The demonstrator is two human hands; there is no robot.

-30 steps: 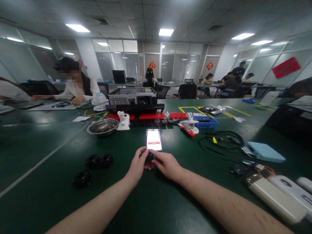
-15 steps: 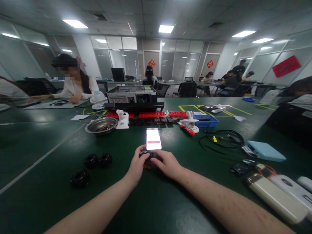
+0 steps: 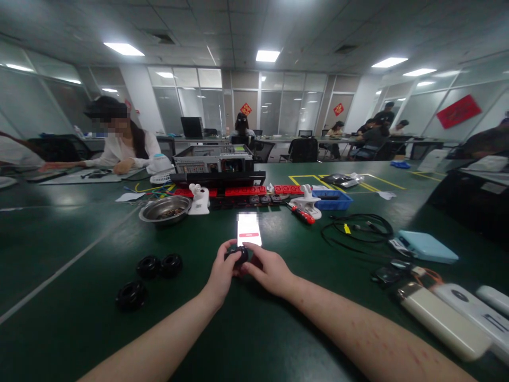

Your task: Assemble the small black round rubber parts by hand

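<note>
My left hand (image 3: 219, 271) is closed around a black tyre-like ring (image 3: 239, 255), with the thumb lying across its top. From the other side, my right hand (image 3: 270, 269) curls against the same ring, its index finger at the far edge and its thumb at the near edge. The fingers partly hide the ring. Just beyond lies a phone (image 3: 248, 233) with a lit white screen and a red bar. Three similar black rings (image 3: 131, 295) rest on the green table to the left, two of them side by side.
A metal bowl (image 3: 166, 210) with small parts stands ahead on the left. Behind the phone are an open computer case (image 3: 214, 162), red strips (image 3: 245, 190), a red screwdriver (image 3: 303, 215) and a blue tray (image 3: 332, 198). Black cables (image 3: 358, 228) and a light-blue box (image 3: 427, 246) lie right.
The ring has turned slightly and shows more of its round face. My right index finger has straightened towards the ring's far edge. The whole view has shifted a little.
</note>
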